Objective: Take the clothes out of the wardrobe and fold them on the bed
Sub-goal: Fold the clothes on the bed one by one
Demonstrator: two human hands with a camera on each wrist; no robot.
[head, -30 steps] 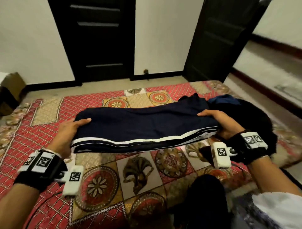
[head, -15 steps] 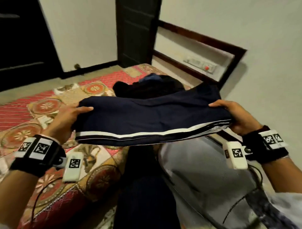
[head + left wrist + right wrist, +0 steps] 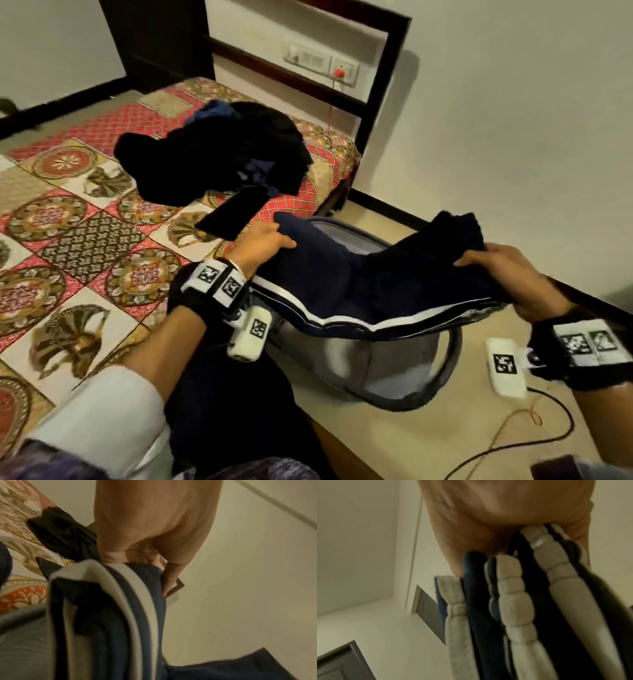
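A folded navy garment with white side stripes (image 3: pixel 376 284) hangs in the air between my hands, sagging in the middle, above a grey mesh basket (image 3: pixel 404 363) on the floor beside the bed. My left hand (image 3: pixel 263 241) grips its left end, thumb on top. My right hand (image 3: pixel 496 270) grips its right end. In the left wrist view the fingers (image 3: pixel 169 577) wrap the striped fold (image 3: pixel 111 608). The right wrist view shows the bunched striped edges (image 3: pixel 522 601) pinched in the palm. A heap of dark clothes (image 3: pixel 219 154) lies on the patterned bed (image 3: pixel 68 219).
A dark flat phone-like object (image 3: pixel 233 212) lies at the bed edge near the heap. The dark headboard frame (image 3: pixel 383 78) and a wall switch panel (image 3: pixel 318 63) stand behind. A cable (image 3: pixel 513 445) trails over the floor at the right. My dark-trousered leg (image 3: pixel 222 411) is below.
Both hands have carried the folded garment off the bed to the right, over the grey basket. It now sags in the middle. The view has swung right toward the headboard.
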